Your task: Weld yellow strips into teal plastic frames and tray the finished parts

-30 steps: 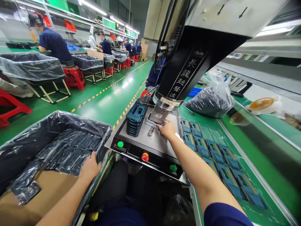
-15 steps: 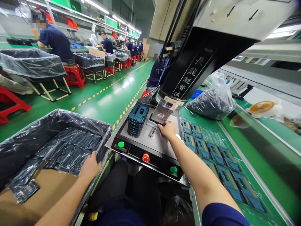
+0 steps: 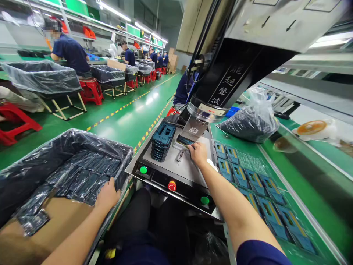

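My right hand (image 3: 198, 152) is closed in a pinch on the near edge of a dark teal plastic plate (image 3: 185, 140), which lies in a fixture under the metal horn (image 3: 193, 129) of a press. A neat stack of similar plates (image 3: 162, 141) stands on the press's steel base (image 3: 146, 154), left of that hand. Down in the lined bin at left, my left hand (image 3: 108, 195) is bent over the nearest of several bagged dark plates (image 3: 91, 182). Its fingertips are partly hidden, but the fingers look curled on a bagged plate.
A plastic-lined bin (image 3: 68, 136) with cardboard (image 3: 66, 217) inside stands at left. The press front carries green buttons (image 3: 204, 200) and a red stop knob (image 3: 171, 186). More teal plates (image 3: 267, 208) lie in rows at right, near a filled plastic bag (image 3: 250, 119). Co-workers sit beyond.
The press horn has risen, and the teal plate below it shows more. My right hand stays at the plate's edge, my left hand in the bin. The view has shifted slightly.
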Demonstrator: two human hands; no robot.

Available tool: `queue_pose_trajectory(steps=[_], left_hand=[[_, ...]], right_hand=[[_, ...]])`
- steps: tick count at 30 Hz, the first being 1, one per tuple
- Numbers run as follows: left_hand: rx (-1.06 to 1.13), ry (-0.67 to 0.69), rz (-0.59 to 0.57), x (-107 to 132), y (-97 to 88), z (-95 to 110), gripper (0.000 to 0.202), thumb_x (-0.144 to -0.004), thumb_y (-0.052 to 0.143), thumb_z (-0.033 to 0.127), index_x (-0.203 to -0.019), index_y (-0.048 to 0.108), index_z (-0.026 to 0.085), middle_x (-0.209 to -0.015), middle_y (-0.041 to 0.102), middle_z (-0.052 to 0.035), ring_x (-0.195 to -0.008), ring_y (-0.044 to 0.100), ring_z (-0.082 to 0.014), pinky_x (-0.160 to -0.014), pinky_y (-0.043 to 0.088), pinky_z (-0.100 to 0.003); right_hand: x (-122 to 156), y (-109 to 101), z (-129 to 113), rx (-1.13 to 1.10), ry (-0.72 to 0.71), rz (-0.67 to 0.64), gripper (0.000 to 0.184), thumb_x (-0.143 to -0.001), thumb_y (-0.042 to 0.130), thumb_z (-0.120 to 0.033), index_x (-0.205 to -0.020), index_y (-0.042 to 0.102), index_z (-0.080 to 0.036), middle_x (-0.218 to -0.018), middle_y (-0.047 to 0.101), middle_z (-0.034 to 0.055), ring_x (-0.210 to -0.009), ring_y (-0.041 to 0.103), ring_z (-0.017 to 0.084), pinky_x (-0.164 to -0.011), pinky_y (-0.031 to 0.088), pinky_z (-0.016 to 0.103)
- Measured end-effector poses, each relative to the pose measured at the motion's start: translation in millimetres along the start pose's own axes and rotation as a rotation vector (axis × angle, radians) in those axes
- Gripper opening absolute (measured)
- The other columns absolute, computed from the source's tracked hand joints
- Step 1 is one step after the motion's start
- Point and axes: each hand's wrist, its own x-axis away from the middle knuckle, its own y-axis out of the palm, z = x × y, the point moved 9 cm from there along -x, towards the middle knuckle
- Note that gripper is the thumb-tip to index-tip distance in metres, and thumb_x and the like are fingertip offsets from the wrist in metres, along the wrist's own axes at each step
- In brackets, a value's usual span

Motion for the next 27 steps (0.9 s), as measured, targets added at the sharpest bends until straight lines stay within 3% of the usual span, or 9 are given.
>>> queue_pose_trajectory(steps=[3,7,11,14,16,19,21,23,27], left_hand=[[0.008,0.004,0.011,0,-0.7,0,0.064,-0.086,0.044,0.039,-0.141,0.033,0.009,-0.125,0.055,-0.0229,-0.112,0.059,-0.0397,-0.090,0.047,-0.049],[0.030,0.022,0.051,-1,-3.6,-3,0.070,-0.084,0.049,0.040,-0.144,0.032,0.006,-0.136,0.048,-0.0241,-0.119,0.054,-0.0394,-0.097,0.045,-0.049],[0.144,0.068,0.237,10,-27.4,5,0.067,-0.083,0.053,0.040,-0.137,0.043,0.003,-0.142,0.043,-0.0257,-0.135,0.041,-0.0373,-0.110,0.036,-0.048],[0.434,0.170,0.307,33,-51.3,38,0.056,-0.082,0.056,0.042,-0.129,0.052,0.010,-0.138,0.050,-0.0210,-0.136,0.041,-0.0319,-0.114,0.031,-0.047],[0.772,0.202,0.147,50,-54.3,71,0.055,-0.081,0.060,0.047,-0.123,0.055,0.013,-0.127,0.060,-0.0176,-0.122,0.055,-0.0286,-0.107,0.040,-0.045],[1.212,0.173,-0.266,82,-46.2,134,0.064,-0.076,0.067,0.056,-0.121,0.054,0.013,-0.112,0.068,-0.0151,-0.099,0.067,-0.0234,-0.090,0.051,-0.039],[1.301,0.165,-0.449,101,-45.3,166,0.065,-0.072,0.072,0.055,-0.119,0.056,0.013,-0.101,0.070,-0.0106,-0.085,0.068,-0.0184,-0.077,0.053,-0.032],[1.310,0.173,-0.559,114,-44.4,185,0.063,-0.067,0.078,0.052,-0.113,0.060,0.013,-0.089,0.070,-0.0058,-0.071,0.065,-0.0140,-0.068,0.053,-0.028],[1.301,0.162,-0.626,120,-37.8,192,0.051,-0.061,0.084,0.045,-0.094,0.065,0.012,-0.079,0.069,-0.0019,-0.060,0.062,-0.0114,-0.061,0.053,-0.026]], right_hand=[[12,-17,-14,-0.051,-0.109,0.068,0.036,-0.095,0.047,-0.043,-0.085,0.069,-0.016,-0.095,0.065,0.0131,-0.096,0.057,0.026,-0.089,0.043,0.037],[54,-56,-33,-0.260,-0.202,0.139,0.043,-0.095,0.041,-0.053,-0.079,0.063,-0.020,-0.086,0.065,0.0113,-0.085,0.058,0.024,-0.081,0.045,0.036],[104,-73,-20,-0.546,0.064,-0.011,0.047,-0.087,0.048,-0.064,-0.072,0.061,-0.022,-0.071,0.063,0.0060,-0.072,0.058,0.022,-0.069,0.045,0.033],[150,-44,-15,-0.915,0.370,-0.372,0.049,-0.078,0.058,-0.069,-0.064,0.057,-0.022,-0.061,0.061,0.0032,-0.062,0.057,0.020,-0.059,0.046,0.032],[184,-21,-27,-1.167,0.551,-0.632,0.047,-0.071,0.068,-0.068,-0.064,0.058,-0.022,-0.062,0.063,0.0029,-0.059,0.058,0.019,-0.056,0.048,0.031],[221,-1,-51,-1.344,0.697,-0.853,0.045,-0.062,0.079,-0.062,-0.065,0.060,-0.021,-0.064,0.065,0.0032,-0.057,0.059,0.017,-0.054,0.050,0.029],[234,6,-61,-1.370,0.711,-0.888,0.045,-0.062,0.080,-0.060,-0.061,0.059,-0.021,-0.061,0.064,0.0020,-0.054,0.057,0.014,-0.052,0.049,0.027],[241,10,-68,-1.364,0.684,-0.890,0.047,-0.063,0.079,-0.061,-0.058,0.054,-0.021,-0.056,0.059,-0.0002,-0.050,0.053,0.012,-0.048,0.044,0.025],[241,8,-70,-1.242,0.483,-0.830,0.042,-0.067,0.076,-0.058,-0.069,0.060,-0.020,-0.061,0.060,-0.0014,-0.053,0.050,0.011,-0.050,0.042,0.024]])
